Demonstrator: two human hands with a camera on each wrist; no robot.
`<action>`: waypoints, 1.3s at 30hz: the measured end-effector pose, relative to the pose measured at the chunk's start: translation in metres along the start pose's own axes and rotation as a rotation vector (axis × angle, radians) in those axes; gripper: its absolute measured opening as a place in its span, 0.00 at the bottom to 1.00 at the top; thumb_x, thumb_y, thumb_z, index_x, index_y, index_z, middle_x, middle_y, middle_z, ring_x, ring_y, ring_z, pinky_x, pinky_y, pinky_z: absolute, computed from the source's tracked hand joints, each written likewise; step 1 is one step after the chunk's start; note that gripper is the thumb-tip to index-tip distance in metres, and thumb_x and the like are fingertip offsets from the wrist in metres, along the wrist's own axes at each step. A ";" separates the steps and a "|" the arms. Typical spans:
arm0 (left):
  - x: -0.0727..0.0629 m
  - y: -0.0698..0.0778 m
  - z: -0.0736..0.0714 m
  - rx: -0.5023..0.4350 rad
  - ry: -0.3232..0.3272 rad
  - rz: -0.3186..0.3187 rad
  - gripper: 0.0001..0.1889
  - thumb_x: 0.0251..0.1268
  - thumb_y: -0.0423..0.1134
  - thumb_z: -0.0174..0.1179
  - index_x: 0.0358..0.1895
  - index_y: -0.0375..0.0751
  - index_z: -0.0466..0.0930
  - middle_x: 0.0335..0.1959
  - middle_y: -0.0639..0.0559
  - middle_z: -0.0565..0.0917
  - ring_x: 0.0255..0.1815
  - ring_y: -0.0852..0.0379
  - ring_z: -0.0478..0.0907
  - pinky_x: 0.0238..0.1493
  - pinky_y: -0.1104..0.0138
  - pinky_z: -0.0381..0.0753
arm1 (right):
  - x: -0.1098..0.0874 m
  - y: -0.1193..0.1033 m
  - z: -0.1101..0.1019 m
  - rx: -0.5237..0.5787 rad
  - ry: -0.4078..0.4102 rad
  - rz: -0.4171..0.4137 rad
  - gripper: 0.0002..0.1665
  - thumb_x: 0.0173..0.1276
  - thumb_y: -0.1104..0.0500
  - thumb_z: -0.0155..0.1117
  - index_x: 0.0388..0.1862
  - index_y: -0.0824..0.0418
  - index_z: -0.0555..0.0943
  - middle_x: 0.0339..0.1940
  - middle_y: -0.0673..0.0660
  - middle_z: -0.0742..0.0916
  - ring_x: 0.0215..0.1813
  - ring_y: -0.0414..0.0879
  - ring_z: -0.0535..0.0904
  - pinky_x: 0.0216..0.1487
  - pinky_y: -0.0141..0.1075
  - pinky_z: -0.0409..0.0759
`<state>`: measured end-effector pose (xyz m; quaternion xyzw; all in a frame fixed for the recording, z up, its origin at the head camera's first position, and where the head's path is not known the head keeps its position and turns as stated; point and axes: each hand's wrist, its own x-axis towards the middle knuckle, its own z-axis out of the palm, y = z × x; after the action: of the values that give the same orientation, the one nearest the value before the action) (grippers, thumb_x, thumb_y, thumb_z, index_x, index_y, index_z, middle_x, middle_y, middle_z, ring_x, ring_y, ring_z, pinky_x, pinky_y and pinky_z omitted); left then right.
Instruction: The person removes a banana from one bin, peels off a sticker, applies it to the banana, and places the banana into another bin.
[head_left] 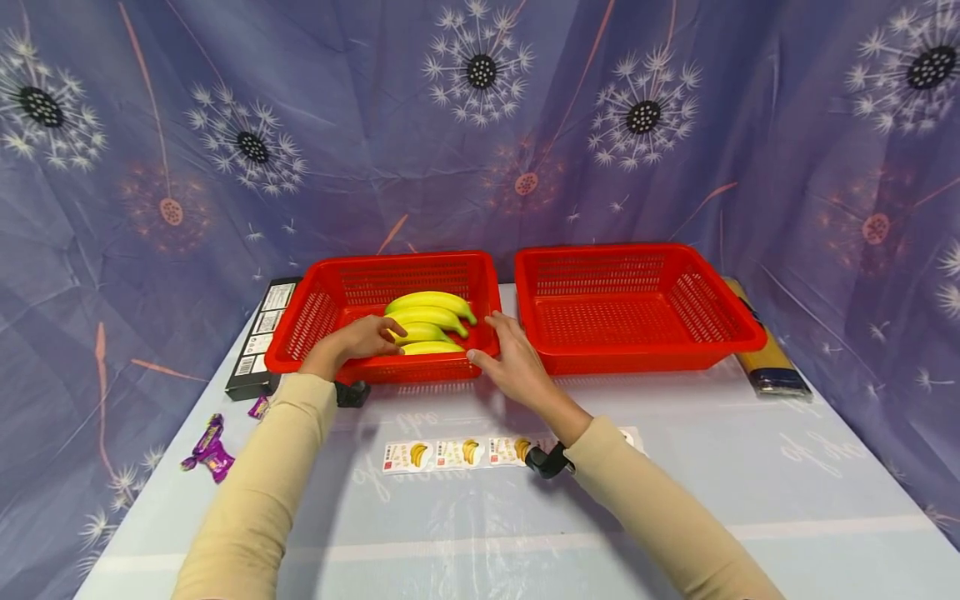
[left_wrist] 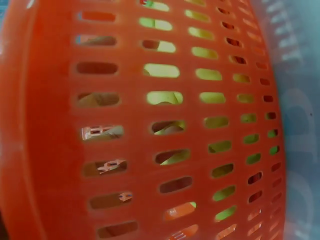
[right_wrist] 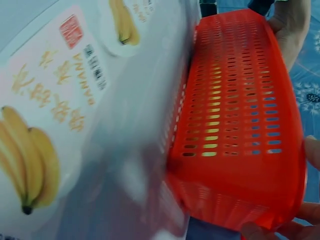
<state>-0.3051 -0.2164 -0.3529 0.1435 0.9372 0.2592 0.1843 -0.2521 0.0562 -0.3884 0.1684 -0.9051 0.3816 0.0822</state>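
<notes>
Several yellow-green bananas (head_left: pixel 429 315) lie side by side in the left red plastic basket (head_left: pixel 390 258), toward its right end. Through the slots of the basket wall (left_wrist: pixel 135 115) their yellow-green skins show in the left wrist view. My left hand (head_left: pixel 363 338) reaches over the front rim, its loosely bent fingertips right at the left ends of the bananas. At the basket's front right corner is my right hand (head_left: pixel 517 367), thumb and fingers spread at the rim. In the right wrist view its fingertips (right_wrist: pixel 257 231) touch that corner.
A second red basket (head_left: pixel 600 360) stands at the right, beside a yellow-and-dark package (head_left: pixel 772 367). A black box (head_left: pixel 258 346) and purple-wrapped sweets (head_left: pixel 212 450) lie at the left. Printed banana cards (head_left: pixel 457 452) lie in front, partly under my right wrist. A patterned curtain (head_left: pixel 375 125) hangs behind.
</notes>
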 end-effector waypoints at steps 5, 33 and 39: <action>0.003 0.000 -0.001 0.036 -0.072 0.010 0.22 0.64 0.38 0.57 0.61 0.35 0.73 0.58 0.32 0.77 0.60 0.39 0.72 0.64 0.50 0.67 | 0.000 0.005 0.003 0.004 0.017 -0.031 0.39 0.63 0.46 0.63 0.68 0.64 0.65 0.73 0.57 0.65 0.72 0.56 0.63 0.69 0.51 0.63; 0.001 0.006 -0.002 0.055 -0.108 0.028 0.23 0.63 0.36 0.58 0.61 0.31 0.71 0.60 0.35 0.74 0.57 0.43 0.69 0.63 0.51 0.67 | -0.006 0.009 0.005 0.007 0.041 -0.058 0.38 0.63 0.45 0.64 0.65 0.65 0.67 0.72 0.57 0.67 0.72 0.55 0.65 0.69 0.50 0.64; -0.013 0.015 -0.016 0.088 0.044 0.036 0.27 0.61 0.39 0.60 0.62 0.29 0.69 0.61 0.31 0.73 0.62 0.37 0.69 0.64 0.49 0.67 | -0.004 0.007 0.003 0.016 0.030 -0.053 0.38 0.63 0.45 0.63 0.66 0.65 0.67 0.72 0.58 0.67 0.71 0.56 0.65 0.69 0.51 0.64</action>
<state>-0.2978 -0.2151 -0.3287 0.1628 0.9487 0.2240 0.1526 -0.2509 0.0601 -0.3964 0.1870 -0.8960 0.3889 0.1047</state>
